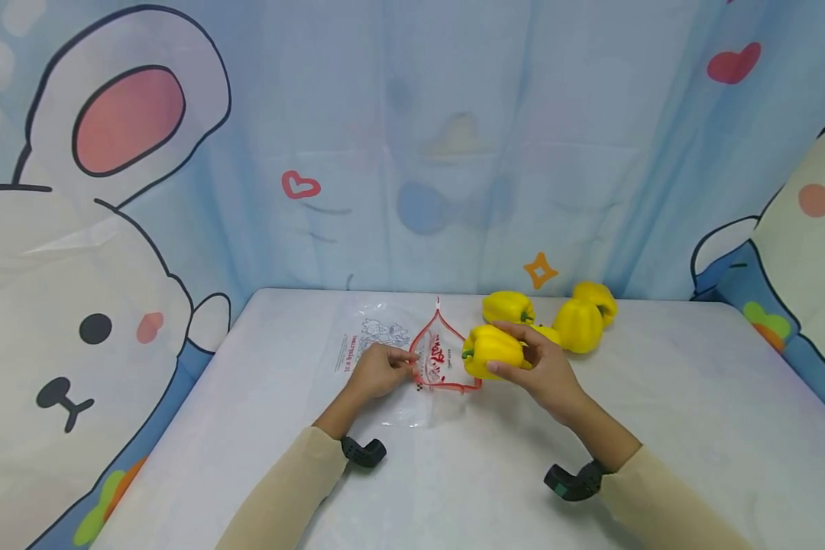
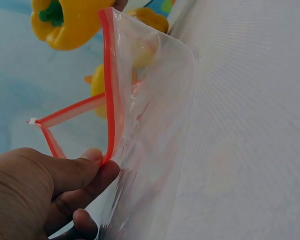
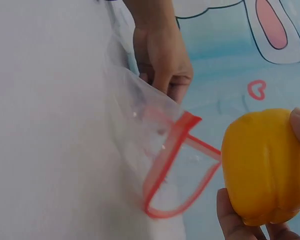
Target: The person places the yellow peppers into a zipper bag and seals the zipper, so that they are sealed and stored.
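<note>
A clear zip bag (image 1: 392, 405) with a red-edged mouth lies on the table, its mouth spread apart toward the right. My left hand (image 1: 380, 370) pinches the red edge between thumb and fingers, seen closely in the left wrist view, where the bag's red rim (image 2: 109, 90) rises from the fingertips. My right hand (image 1: 546, 372) holds a yellow bell pepper (image 1: 493, 352) beside the mouth, outside the bag. In the right wrist view the fingers and thumb grip the pepper (image 3: 265, 167) from its far sides, close to the red rim (image 3: 170, 155).
More yellow bell peppers stand at the back right of the white table (image 1: 660, 428), one pepper (image 1: 577, 325) in front of another, with one pepper (image 1: 508, 307) farther left. A blue cartoon curtain (image 1: 357, 252) hangs behind the table's back edge.
</note>
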Motion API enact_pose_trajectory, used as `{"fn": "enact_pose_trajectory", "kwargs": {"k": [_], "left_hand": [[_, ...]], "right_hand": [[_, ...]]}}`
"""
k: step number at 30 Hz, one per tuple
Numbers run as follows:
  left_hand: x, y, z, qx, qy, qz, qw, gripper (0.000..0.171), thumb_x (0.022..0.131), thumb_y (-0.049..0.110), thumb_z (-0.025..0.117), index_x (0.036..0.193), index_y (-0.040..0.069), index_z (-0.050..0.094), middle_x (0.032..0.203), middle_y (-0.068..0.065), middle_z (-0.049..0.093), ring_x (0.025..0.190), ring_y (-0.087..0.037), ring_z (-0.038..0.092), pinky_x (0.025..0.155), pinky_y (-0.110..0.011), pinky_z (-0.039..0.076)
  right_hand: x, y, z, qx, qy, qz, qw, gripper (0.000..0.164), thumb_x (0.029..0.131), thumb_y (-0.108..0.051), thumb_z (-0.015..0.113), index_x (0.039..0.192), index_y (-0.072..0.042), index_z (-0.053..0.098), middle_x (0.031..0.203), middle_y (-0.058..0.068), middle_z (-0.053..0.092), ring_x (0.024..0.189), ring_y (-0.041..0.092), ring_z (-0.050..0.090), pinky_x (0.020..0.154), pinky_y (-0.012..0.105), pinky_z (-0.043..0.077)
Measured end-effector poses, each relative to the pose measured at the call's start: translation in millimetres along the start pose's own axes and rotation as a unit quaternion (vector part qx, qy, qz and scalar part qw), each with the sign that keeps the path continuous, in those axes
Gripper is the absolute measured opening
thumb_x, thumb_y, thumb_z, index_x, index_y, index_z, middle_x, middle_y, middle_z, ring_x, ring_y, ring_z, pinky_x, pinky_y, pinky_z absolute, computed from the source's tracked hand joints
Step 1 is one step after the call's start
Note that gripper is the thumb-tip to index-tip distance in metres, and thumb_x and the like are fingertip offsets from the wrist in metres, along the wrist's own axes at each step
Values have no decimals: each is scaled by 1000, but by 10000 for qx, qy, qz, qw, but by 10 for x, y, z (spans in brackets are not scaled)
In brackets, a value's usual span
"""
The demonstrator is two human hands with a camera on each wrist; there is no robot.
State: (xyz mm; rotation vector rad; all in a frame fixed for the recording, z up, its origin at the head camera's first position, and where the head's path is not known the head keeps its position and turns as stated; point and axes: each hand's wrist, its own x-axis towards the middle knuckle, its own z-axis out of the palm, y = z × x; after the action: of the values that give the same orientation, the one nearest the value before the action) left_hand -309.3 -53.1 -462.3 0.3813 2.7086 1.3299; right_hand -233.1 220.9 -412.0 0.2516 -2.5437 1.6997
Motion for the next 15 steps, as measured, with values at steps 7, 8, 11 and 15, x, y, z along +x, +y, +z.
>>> {"fn": "enact_pose_trajectory", "kwargs": {"k": [7, 8, 11, 15], "left_hand": [[-1, -6, -7, 68, -11, -14, 10000, 16, 87, 18, 73, 103, 16, 79, 73, 4, 68, 63, -9, 51, 53, -21, 38], [-3, -6, -8, 87, -12, -24, 10000, 16, 87, 18, 73, 103, 17, 79, 73, 4, 68, 63, -9, 51, 52, -21, 38], [-9, -2, -9, 112, -20, -51, 9999, 17, 87, 19, 73, 103, 17, 79, 73, 4, 67, 62, -11, 51, 52, -21, 37], [-8, 8, -10, 94, -4, -84, 9999, 16, 88, 19, 73, 103, 18, 79, 73, 4, 68, 64, -11, 52, 52, -21, 37]], "right_hand": [[183, 29, 279, 944, -132, 921, 9912, 77, 83, -41, 78, 149, -23, 41, 151, 9, 39, 124, 30, 53, 91, 27, 55], [209, 41, 315, 1094, -152, 1059, 9882, 78, 83, -41, 78, 149, -24, 41, 152, 9, 38, 126, 30, 52, 93, 29, 54], [270, 81, 407, 1350, -180, 1294, 9822, 76, 84, -41, 77, 149, -24, 41, 153, 8, 37, 130, 30, 48, 99, 35, 52], [336, 136, 494, 1150, -120, 1255, 9853, 72, 84, -41, 77, 146, -25, 45, 151, 7, 40, 131, 29, 44, 104, 40, 48]]}}
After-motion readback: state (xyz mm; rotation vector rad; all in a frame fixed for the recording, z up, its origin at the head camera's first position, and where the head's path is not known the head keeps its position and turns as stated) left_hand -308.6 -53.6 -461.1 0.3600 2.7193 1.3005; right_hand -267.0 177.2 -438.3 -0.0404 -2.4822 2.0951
